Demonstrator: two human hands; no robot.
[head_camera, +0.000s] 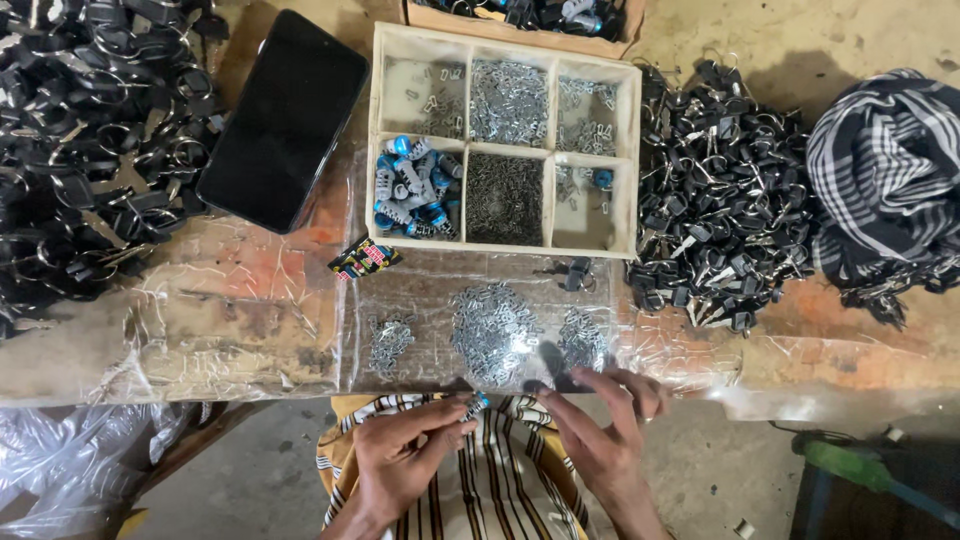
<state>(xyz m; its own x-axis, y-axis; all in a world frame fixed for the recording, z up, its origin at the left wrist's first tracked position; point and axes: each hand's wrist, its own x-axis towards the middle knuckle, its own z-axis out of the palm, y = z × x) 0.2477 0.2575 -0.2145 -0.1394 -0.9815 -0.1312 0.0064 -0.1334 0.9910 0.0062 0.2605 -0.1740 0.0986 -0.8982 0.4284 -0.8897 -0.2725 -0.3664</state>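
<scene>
The left hand (400, 462) pinches a small blue-tipped metal part (476, 404) just below the divided tray (631, 160). The right hand (603, 428) is open, fingertips touching the metal clips pile (492, 330) before the tray. A black phone (283, 118) lies left of the tray.

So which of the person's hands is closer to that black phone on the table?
Left. The left hand is below the black phone, slightly to its right; the right hand sits much farther right, by the metal pieces.

Left hand (400, 455) pinches small part (476, 404), too small to identify.
</scene>
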